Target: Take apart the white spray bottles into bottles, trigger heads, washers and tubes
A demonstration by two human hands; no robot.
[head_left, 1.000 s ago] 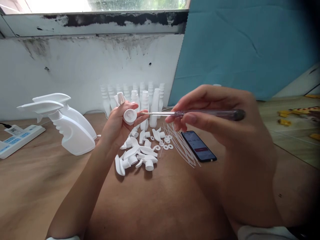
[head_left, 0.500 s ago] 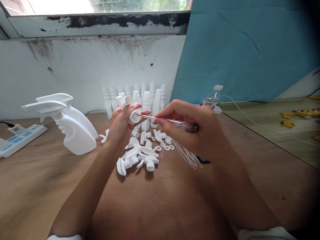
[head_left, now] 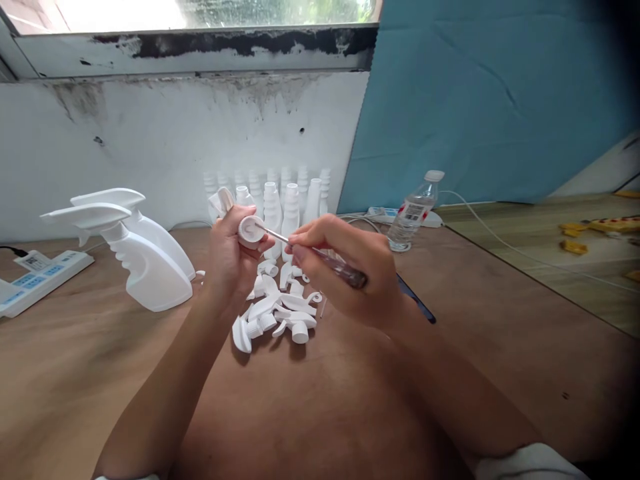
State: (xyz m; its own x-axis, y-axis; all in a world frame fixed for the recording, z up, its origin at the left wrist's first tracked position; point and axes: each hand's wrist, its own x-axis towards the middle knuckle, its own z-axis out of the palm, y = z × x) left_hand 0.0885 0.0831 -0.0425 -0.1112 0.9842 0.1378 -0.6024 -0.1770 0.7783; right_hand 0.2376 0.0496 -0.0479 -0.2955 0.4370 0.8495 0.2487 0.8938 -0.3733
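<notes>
In the head view, the left hand (head_left: 233, 250) was closed around a white spray head (head_left: 250, 232), its round collar turned open end toward the right hand and the wearer, while its upper part poked out above the thumb. The right hand (head_left: 345, 260) grasped a screwdriver (head_left: 345, 271) like a pen, with the handle running back under the palm side and the thin metal shaft pointing toward the left hand. The shaft's tip lay at the collar's open end, so the spray head sat in the left hand, just beyond the right hand's fingertips; whether the tip pressed on the inside could not be told.

Below and between the two hands, a heap of loose spray heads (head_left: 280, 308) lay on the table (head_left: 300, 413). Just behind the hands stood a group of white bottles (head_left: 292, 207), partly covered by them. To the left of the left hand, well apart from it, two spray bottles (head_left: 157, 273) stood with heads on, and farther out lay a power strip (head_left: 45, 283). Beyond the right hand stood a clear water bottle (head_left: 409, 220), and a dark flat device (head_left: 420, 301) showed past the right wrist, mostly hidden.
</notes>
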